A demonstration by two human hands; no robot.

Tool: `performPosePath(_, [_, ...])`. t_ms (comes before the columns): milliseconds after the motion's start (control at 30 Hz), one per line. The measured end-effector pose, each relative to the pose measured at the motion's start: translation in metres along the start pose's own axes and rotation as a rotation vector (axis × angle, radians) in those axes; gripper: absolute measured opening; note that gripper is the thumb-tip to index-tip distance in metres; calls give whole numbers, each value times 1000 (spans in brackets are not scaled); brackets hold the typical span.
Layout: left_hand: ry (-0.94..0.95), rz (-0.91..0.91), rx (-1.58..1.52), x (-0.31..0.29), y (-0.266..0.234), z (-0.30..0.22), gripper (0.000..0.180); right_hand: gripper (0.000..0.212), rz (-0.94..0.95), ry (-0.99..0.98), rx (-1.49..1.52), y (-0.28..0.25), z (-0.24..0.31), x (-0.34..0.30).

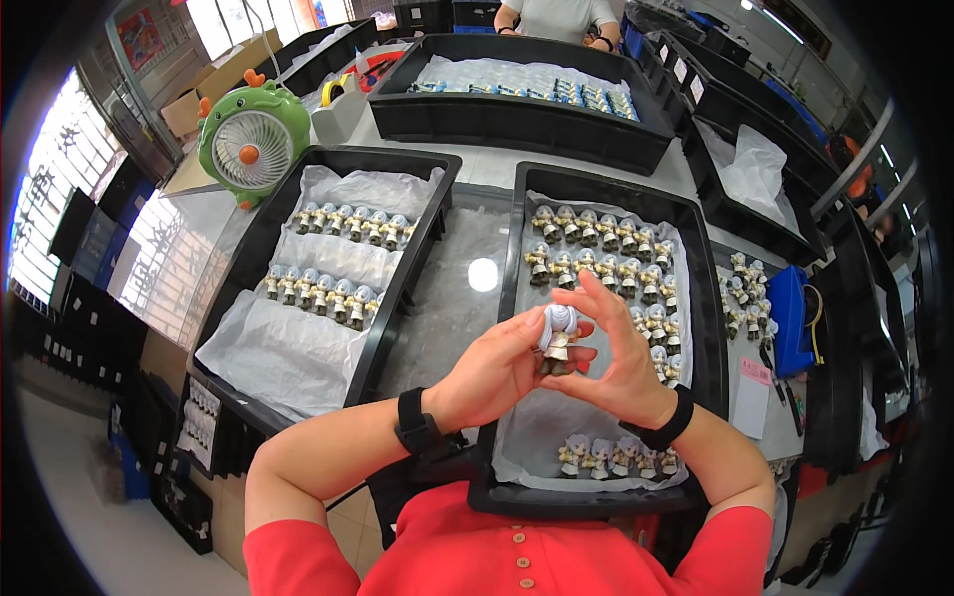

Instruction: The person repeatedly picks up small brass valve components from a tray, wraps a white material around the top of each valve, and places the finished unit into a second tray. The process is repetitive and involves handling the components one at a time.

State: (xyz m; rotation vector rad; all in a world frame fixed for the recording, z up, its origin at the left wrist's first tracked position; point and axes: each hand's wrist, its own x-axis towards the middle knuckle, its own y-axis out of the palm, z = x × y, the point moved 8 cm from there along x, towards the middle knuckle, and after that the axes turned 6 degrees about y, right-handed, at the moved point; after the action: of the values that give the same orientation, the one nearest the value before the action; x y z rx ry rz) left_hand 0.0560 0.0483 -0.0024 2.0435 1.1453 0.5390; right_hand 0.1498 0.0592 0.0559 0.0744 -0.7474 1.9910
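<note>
In front of my chest, above the right-hand black tray (pixel 704 298), a small figurine (pixel 558 343) with pale lilac hair, a white-and-gold outfit and dark feet stands upright between my hands. My left hand (pixel 487 370) is closed on it, with the thumb along its side and fingertips showing behind it. My right hand (pixel 631 370) curves round the other side, its thumb by the feet and its forefinger near the head. Rows of similar figurines (pixel 588 226) lie on white sheeting in the tray below, and a front row (pixel 601 455) lies near my body.
A left black tray (pixel 407 273) holds two more figurine rows. A green fan (pixel 250 139) stands behind it. Farther back is a large tray (pixel 497 124) with blue-and-white pieces; a person (pixel 561 18) stands beyond. Loose figurines (pixel 743 298), a blue bin (pixel 790 318) and pens (pixel 790 397) lie right.
</note>
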Motion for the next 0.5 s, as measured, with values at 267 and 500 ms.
performPosePath(267, [-5, -28, -6, -1, -2, -2, 46, 103, -16, -13, -121, -2, -5, 0])
performPosePath(500, [18, -45, 4, 2, 1, -6, 48, 102, -31, 1, -140, -6, -5, 0])
